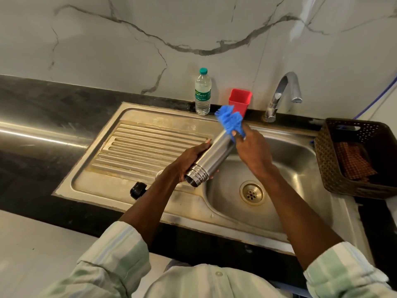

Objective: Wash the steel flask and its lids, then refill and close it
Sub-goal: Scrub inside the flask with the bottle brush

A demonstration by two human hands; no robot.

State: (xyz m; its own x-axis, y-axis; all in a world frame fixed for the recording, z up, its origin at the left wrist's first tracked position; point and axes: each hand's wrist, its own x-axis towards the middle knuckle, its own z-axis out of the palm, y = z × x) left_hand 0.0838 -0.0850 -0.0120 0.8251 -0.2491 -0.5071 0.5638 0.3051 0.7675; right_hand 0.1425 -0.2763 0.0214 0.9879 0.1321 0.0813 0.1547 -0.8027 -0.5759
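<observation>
The left grip (189,159) holds the steel flask (211,155) tilted over the sink (290,190); the right grip (250,147) pinches a blue scrubber (231,121) at its one o'clock end.

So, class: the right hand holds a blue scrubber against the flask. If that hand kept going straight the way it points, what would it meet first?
Probably the red cup, which stands on the ledge just beyond the blue scrubber that the right hand grips against the steel flask. Depth is unclear; the hand might pass above it to the wall.
</observation>
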